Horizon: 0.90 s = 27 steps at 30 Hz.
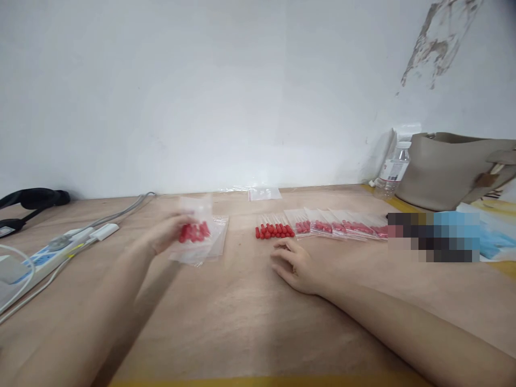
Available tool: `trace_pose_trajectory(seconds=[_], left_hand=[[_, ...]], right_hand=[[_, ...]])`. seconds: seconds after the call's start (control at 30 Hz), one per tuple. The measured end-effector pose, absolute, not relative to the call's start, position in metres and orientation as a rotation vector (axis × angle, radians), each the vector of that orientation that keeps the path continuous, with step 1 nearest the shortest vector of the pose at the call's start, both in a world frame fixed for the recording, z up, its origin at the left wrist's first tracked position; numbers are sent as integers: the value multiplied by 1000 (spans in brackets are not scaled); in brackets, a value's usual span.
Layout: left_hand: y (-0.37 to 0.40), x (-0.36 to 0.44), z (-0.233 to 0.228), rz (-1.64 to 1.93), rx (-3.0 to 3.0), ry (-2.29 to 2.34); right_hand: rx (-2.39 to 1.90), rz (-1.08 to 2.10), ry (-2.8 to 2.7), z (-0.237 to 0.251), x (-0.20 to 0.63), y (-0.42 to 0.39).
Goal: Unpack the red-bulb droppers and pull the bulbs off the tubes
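My left hand (pixel 167 232), a little smeared by motion, grips the side of a clear plastic bag (pixel 194 232) with several red-tipped sticks inside. Behind and under that bag lie flat clear bags (pixel 220 236) on the table. My right hand (pixel 296 267) rests on the wood with its fingers loosely bent and apart, holding nothing. Just beyond its fingertips is a row of loose red-tipped sticks (pixel 274 231), red ends toward me. To their right, several filled clear bags (pixel 322 226) overlap in a line.
On the wooden table (pixel 226 328), a power strip (pixel 44 260) with cables and black headphones (pixel 36 199) lie at the left. A small clear bag (pixel 264 194) is by the wall. At the right are a plastic bottle (pixel 393 171), a grey-beige bag (pixel 447 172) and blue material (pixel 492 236).
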<state>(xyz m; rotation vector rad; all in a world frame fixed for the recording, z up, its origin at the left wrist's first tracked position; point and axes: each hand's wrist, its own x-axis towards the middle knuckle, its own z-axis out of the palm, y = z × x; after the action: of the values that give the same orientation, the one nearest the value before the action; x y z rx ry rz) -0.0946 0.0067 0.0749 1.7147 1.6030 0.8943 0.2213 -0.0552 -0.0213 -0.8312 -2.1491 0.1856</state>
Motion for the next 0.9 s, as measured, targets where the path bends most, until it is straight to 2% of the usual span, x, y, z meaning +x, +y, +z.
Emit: trace_pose_trajectory(seconds=[0.2,0.43,0.53,0.7,0.9], left_hand=[[-37,-5,32,341,1586,947],[-18,27,35,189,1651,770],[-10,19,41,268,1448,890],[-31,-3,31,613,1067,1026],[-48,-2,16,677,1067,1070]], right_hand=[[-772,50,-2054,-7,227,-60],[-417,184,-2365,-15,224,-60],[-573,183,-2336,-20,226,-58],[-794,123,-2277,-19,229,-59],[-902,41,-2304,-10,231,-62]])
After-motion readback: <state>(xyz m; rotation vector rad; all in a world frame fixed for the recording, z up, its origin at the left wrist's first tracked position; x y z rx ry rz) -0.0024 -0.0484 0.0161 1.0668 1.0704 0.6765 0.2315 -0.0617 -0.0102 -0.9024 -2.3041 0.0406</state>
